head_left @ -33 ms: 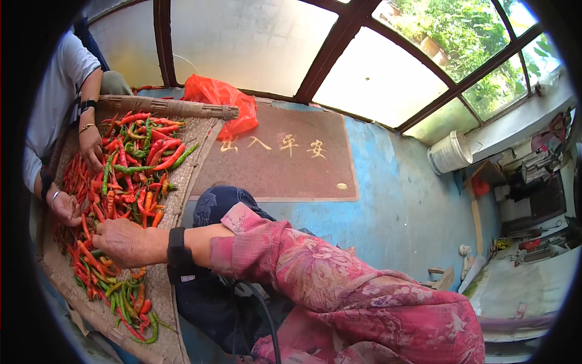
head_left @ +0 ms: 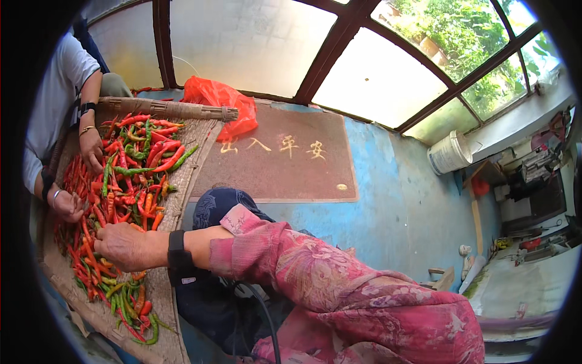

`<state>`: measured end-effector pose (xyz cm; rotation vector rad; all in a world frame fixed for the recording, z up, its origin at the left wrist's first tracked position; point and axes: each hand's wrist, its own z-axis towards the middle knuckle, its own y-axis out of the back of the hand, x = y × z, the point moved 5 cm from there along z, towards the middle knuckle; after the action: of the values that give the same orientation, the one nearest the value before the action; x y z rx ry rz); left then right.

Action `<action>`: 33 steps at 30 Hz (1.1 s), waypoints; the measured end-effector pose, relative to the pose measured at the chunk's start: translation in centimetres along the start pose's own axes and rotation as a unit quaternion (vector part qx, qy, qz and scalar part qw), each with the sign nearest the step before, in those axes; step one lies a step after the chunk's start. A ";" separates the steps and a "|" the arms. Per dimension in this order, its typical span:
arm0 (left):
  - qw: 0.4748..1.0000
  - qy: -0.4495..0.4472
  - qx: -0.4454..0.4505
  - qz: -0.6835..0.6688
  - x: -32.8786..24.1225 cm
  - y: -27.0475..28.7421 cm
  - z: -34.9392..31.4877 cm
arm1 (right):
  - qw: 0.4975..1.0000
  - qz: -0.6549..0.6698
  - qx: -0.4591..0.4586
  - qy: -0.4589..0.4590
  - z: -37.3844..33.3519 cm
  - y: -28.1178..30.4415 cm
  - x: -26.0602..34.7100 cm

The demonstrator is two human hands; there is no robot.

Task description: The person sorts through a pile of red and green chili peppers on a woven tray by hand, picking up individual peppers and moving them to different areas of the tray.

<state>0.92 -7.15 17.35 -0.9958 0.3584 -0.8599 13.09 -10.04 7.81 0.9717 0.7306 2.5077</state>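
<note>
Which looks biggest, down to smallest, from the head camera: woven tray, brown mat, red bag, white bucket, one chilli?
1. Woven tray
2. Brown mat
3. Red bag
4. White bucket
5. One chilli

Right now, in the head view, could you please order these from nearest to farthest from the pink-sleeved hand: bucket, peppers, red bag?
1. Peppers: right at the hand, on the tray.
2. Red bag: beside the tray's upper right corner.
3. Bucket: well to the right.
</note>
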 end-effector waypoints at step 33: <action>0.984 0.098 -0.049 -0.144 0.6 0.9 0.1 | 0.881 -0.004 0.471 -0.033 -1.4 -5.0 1.3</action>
<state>1.80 -7.33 16.66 -1.0737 0.4337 -1.2167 11.88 -5.78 4.73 1.2950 2.0036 2.0243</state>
